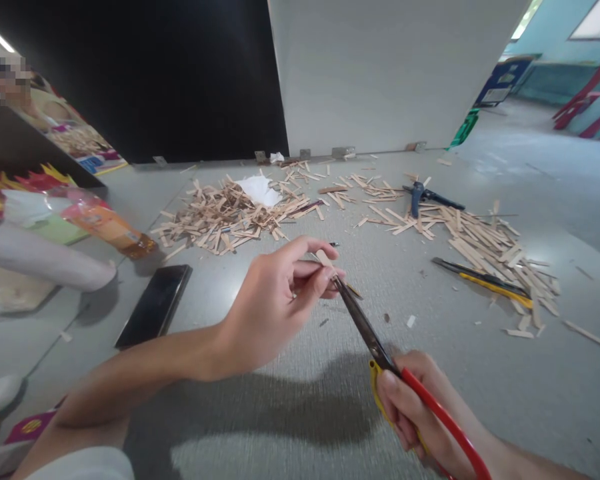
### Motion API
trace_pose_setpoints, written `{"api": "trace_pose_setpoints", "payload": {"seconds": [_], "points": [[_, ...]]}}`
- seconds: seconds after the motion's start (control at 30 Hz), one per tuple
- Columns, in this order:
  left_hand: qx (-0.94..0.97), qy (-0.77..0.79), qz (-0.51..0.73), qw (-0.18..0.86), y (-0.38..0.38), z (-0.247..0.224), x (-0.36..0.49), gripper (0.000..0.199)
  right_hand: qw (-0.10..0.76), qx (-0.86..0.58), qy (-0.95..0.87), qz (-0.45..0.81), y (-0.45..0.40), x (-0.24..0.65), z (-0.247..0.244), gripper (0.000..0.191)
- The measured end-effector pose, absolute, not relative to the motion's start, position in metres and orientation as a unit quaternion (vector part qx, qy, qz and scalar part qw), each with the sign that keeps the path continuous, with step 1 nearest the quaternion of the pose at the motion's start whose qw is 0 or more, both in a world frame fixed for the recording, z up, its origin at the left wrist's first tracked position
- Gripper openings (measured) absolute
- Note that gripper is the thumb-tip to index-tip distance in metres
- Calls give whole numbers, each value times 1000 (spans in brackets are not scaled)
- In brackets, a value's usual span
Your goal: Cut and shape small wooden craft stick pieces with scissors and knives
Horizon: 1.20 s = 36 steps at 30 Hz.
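Observation:
My left hand (275, 300) pinches a small piece of wooden stick (323, 257) between thumb and fingers, in the middle of the view. My right hand (420, 400) is wrapped round the red and yellow handles of a pair of scissors (363, 323), at the lower right. The scissor tips touch or nearly touch the stick piece at my left fingertips. Beyond my left hand lies a heap of cut wooden sticks (215, 217) with a white tissue (260, 191) on it. Another pile of sticks (480, 240) lies at the right.
Blue-handled pliers (433, 197) and a black and yellow cutter (485, 280) lie by the right pile. At left are a phone (155, 305), a bottle (110, 227) and a white tube (45, 257). A black and white panel (380, 73) stands behind. A person is at far left.

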State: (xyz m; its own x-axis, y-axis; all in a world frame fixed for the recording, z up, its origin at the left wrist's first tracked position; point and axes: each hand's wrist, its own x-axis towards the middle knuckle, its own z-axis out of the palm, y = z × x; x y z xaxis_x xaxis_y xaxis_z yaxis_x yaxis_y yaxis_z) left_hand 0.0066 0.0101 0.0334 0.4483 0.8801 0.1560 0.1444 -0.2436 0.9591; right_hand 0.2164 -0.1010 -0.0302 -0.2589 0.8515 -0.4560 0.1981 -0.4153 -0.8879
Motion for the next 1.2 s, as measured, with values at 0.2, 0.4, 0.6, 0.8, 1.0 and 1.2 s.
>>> {"api": "trace_pose_setpoints", "payload": {"seconds": [0.2, 0.4, 0.6, 0.8, 1.0, 1.2], "points": [[693, 364, 378, 495, 9, 33, 6, 15, 238, -571, -463, 635, -101, 216, -31, 89], [685, 354, 369, 519, 12, 35, 9, 18, 273, -534, -499, 626, -105, 218, -33, 80], [704, 364, 361, 492, 13, 34, 10, 19, 264, -539, -494, 629, -107, 219, -37, 74], [755, 349, 338, 440, 18, 40, 3, 20, 247, -537, -506, 629, -104, 219, -29, 77], [794, 334, 277, 425, 33, 52, -4, 23, 242, -478, -418, 734, -101, 219, -27, 77], [716, 340, 266, 549, 40, 53, -1, 21, 258, -486, -423, 720, -104, 223, -32, 76]]}}
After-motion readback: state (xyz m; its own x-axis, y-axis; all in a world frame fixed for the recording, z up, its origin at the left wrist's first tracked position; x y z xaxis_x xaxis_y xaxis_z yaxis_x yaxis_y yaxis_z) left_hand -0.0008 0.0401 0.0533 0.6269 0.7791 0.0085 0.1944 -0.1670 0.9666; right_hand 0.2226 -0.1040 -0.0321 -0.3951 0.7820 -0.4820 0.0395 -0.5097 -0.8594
